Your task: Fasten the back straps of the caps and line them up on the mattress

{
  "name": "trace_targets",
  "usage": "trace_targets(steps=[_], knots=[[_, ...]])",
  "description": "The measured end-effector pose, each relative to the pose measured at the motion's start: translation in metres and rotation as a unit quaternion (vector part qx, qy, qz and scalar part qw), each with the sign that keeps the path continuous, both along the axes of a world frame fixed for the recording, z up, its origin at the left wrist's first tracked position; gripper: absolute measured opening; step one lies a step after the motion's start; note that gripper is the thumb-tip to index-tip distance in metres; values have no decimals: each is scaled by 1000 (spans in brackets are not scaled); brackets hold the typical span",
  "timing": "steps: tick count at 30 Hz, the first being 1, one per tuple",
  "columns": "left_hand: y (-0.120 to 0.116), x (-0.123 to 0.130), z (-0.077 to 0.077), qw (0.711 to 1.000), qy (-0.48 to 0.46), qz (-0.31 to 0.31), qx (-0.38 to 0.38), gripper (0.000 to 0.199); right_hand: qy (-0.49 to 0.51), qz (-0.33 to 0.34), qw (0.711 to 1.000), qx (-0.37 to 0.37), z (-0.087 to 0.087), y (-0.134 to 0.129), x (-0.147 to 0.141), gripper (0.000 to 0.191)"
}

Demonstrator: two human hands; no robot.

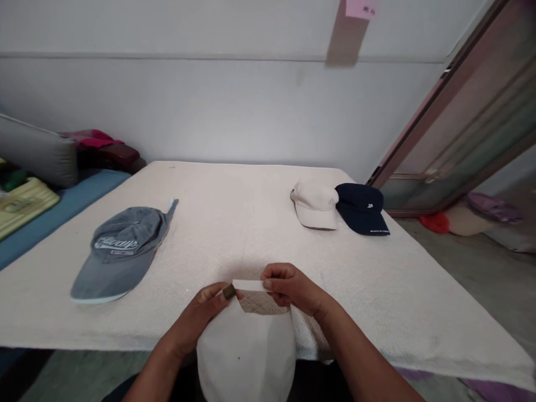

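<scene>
A white baseball cap (251,349) is held low in front of me, its back opening and strap facing the table. My left hand (205,312) is closed on the left end of the strap, with the thumb by a brass-coloured buckle (229,291). Over on the other side, my right hand (293,287) pinches the white strap (249,285) between thumb and fingers. The cap's brim is out of view.
A grey-blue cap (125,248) with white lettering lies at the left of the white-covered table (234,223). Towards the back right, a cream cap (314,204) touches a navy cap (362,206). A white wall (209,111) stands behind; a grey cushion (37,148) sits at left.
</scene>
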State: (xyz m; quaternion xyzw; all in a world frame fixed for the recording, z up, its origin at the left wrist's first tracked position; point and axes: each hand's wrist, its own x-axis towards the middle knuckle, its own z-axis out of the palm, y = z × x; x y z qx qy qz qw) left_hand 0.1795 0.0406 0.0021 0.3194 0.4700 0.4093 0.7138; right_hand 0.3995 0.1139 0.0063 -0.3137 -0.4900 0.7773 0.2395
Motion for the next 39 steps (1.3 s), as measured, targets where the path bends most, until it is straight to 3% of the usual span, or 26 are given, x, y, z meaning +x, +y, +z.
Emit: trace_targets(steps=[11, 27, 39], knots=[[0, -3, -10, 1000, -10, -6, 13, 25, -22, 37, 999, 1, 3, -1, 0, 17], [-1, -4, -12, 1000, -1, -5, -17, 28, -41, 80, 995, 31, 4, -3, 4, 15], [0, 0, -10, 1000, -16, 3, -20, 15, -52, 93, 994, 39, 2, -4, 0, 13]])
